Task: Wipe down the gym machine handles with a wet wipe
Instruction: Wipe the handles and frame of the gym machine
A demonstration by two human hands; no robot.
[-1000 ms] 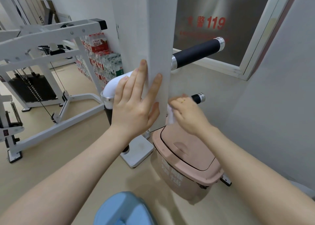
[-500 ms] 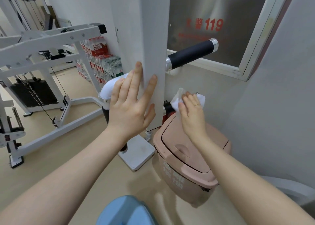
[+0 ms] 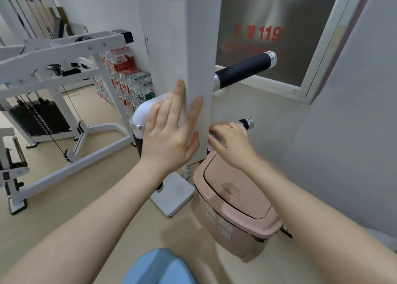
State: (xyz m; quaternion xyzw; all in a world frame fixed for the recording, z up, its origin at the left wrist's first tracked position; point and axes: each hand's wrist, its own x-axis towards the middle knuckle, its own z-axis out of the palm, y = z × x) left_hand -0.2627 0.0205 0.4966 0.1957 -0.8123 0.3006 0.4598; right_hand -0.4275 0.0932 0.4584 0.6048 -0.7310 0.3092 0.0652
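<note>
A black lower handle [image 3: 243, 122] with a chrome end cap is sticking out rightward, a white wet wipe [image 3: 211, 143] bunching against its near part.

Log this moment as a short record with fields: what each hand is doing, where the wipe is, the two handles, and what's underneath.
left hand: flat and open against the white post
right hand: closed round the lower handle with the wipe
wet wipe: mostly hidden under the right hand's fingers
lower handle: only its black tip and silver cap show
upper handle: black grip, untouched
below: pink bin, lid shut
</note>
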